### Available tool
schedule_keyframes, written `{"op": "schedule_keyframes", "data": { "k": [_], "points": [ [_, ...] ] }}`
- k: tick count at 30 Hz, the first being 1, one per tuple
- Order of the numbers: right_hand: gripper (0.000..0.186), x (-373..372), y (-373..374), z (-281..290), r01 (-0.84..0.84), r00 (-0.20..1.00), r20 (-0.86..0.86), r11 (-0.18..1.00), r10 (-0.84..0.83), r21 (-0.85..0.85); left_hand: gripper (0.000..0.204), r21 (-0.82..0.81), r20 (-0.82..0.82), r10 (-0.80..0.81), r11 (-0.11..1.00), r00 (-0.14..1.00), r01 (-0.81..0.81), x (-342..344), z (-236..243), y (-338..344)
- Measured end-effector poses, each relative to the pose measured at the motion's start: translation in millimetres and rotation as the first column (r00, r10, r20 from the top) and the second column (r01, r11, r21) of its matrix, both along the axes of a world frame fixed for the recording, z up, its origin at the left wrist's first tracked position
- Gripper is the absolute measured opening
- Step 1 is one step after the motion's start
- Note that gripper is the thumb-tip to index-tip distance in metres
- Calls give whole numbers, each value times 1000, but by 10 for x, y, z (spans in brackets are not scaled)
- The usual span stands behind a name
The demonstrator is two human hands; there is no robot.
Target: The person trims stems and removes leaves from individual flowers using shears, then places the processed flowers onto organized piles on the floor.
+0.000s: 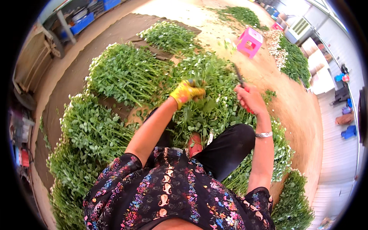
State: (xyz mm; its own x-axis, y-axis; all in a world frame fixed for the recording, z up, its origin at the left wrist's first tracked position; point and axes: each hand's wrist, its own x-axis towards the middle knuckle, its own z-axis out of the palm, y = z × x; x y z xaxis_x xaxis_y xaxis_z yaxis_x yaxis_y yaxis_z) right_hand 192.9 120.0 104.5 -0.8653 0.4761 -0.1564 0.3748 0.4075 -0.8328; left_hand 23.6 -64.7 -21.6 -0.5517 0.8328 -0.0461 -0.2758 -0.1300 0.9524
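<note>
Between the knees, the gloved left hand [186, 92] grips a bunch of green stems [203, 76] while the right hand [250, 97], closed around red-handled shears [240, 82], seems mid-trim; the next cut calls for blades beside the glove.

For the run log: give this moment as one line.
left hand: yellow glove, gripping green stems | right hand: bare, holding red-handled cutter | around: heaps of cut greens, pink stool

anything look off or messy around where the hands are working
Only the left hand wears a yellow glove; the right hand, gripping red-handled shears, is bare. Loose green cuttings lie scattered on the floor behind the pink stool. Nothing looks damaged.
</note>
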Motion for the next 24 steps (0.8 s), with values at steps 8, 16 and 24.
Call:
{"op": "schedule_keyframes", "data": {
  "k": [8, 16, 24],
  "points": [
    [22, 110, -71, -93, 58, 978, -191, 991, -80, -118, 12, 257, 441, 602, 626, 665, -737, -1615, 98, -1768],
    [24, 146, -119, -274, -45, 980, -201, 964, -8, -261, 18, 45, 406, 914, -9, 10, -999, -1696, -206, -4274],
    [31, 101, -537, -280, 88, 988, 134, 995, -81, -47, 22, -323, 23, 954, -277, -300, -905, -113, -485, -6368]
  ]
}}
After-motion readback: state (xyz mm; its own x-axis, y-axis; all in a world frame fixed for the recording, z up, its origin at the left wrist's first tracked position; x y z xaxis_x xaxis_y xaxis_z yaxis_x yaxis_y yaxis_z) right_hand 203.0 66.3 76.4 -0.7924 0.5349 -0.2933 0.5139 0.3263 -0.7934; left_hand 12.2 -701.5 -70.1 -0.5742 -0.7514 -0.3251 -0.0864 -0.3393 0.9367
